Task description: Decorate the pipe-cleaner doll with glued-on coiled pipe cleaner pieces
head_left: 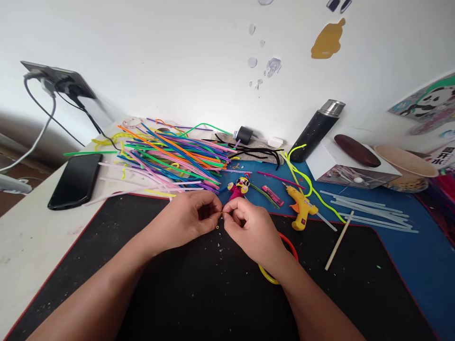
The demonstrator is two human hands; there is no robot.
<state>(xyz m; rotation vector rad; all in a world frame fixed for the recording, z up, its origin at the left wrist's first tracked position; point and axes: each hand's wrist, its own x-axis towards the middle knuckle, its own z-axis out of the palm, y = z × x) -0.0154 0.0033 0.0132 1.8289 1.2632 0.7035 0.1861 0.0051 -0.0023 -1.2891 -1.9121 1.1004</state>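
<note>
My left hand (188,215) and my right hand (250,227) meet over the far part of the black mat (199,293). Both are closed, thumb against forefinger, pinching a tiny yellowish piece (222,213) between them; its kind is too small to tell. Just beyond the fingertips is a small doll-like figure (241,185) with a yellow head and a magenta body, partly covered by my right hand. A tiny yellow loop (217,227) lies on the mat below the fingertips. Under my right wrist a red and yellow ring (270,274) shows in part.
Many coloured pipe cleaners (177,156) are heaped at the back, beside a black phone (76,182). To the right are a yellow glue gun (302,208), glue sticks (373,210), a wooden stick (339,240), a dark thermos (316,130) and a white box (346,163).
</note>
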